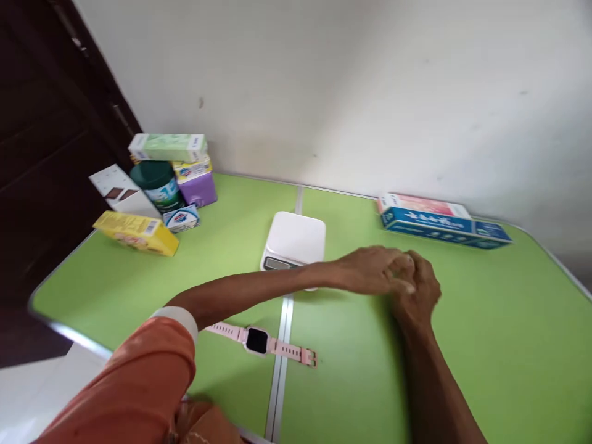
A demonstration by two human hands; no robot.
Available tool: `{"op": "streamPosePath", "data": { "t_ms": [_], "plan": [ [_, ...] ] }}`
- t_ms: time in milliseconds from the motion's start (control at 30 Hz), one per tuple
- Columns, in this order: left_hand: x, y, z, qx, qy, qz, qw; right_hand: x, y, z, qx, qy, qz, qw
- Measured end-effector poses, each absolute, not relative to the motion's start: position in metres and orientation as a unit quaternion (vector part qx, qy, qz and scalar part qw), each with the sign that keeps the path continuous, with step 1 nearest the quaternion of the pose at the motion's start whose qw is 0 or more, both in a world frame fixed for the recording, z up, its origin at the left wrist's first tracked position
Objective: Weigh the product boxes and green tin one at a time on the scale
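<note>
My left hand [377, 270] reaches across the table to the right and meets my right hand [422, 287] above the green top. The fingers of both hands are curled and pressed together, and whatever may be between them is hidden. Behind my left forearm sits a white kitchen scale [296, 237] with a small dark-framed display, partly covered by the arm. Nearer to me, a pink smartwatch [256, 340] lies stretched out with its black screen up; my left sleeve covers one end of its strap.
At the back left stand a dark green tub [157, 185], a yellow box [137, 233], a purple box [198, 188] and a pale green box [167, 147] on top. Blue toothpaste boxes [430, 227] lie along the wall [351, 92] at right. A metal seam [280, 382] divides the table.
</note>
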State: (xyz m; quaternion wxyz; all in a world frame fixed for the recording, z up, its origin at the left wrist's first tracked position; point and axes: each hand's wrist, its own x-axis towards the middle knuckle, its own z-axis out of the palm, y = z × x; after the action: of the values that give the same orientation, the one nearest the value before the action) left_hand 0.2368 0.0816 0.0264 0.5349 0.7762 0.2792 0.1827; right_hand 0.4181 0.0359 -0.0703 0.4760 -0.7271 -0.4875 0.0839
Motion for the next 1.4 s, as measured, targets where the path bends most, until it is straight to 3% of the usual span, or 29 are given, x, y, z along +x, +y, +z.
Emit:
{"op": "streamPosePath", "data": {
  "t_ms": [167,300,400,533,633,700,767,967,1233,1400],
  "plan": [
    [0.119,0.009,0.03,0.72,0.277,0.221,0.596,0.338,-0.04,-0.049,-0.676,-0.428,0.24,0.55],
    [0.025,-0.031,0.024,0.668,0.379,0.335,0.545,0.282,-0.074,-0.028,-0.642,-0.479,0.221,0.556],
    [-0.03,-0.051,0.021,0.648,0.485,0.411,0.419,0.242,-0.074,-0.016,-0.582,-0.602,0.232,0.494],
    [-0.093,-0.062,0.024,0.58,0.621,0.498,0.174,0.169,-0.045,-0.007,-0.419,-0.749,0.329,0.394],
    [-0.143,-0.055,0.025,0.496,0.655,0.57,-0.014,0.1,-0.013,-0.009,-0.34,-0.796,0.367,0.34],
    [-0.176,-0.044,0.022,0.432,0.671,0.599,-0.072,0.056,0.01,-0.015,-0.323,-0.808,0.366,0.33],
    [-0.204,-0.031,0.015,0.377,0.694,0.612,-0.049,0.016,0.029,-0.022,-0.33,-0.801,0.363,0.343],
    [-0.236,-0.014,-0.007,0.409,0.646,0.605,0.222,-0.042,0.052,-0.04,-0.336,-0.766,0.414,0.359],
    [-0.208,-0.051,0.011,0.48,0.662,0.494,0.295,0.034,0.045,-0.016,-0.309,-0.75,0.475,0.34],
    [-0.151,-0.024,0.031,0.561,0.589,0.508,0.283,0.12,0.04,0.021,-0.345,-0.719,0.451,0.401]
  ]
}}
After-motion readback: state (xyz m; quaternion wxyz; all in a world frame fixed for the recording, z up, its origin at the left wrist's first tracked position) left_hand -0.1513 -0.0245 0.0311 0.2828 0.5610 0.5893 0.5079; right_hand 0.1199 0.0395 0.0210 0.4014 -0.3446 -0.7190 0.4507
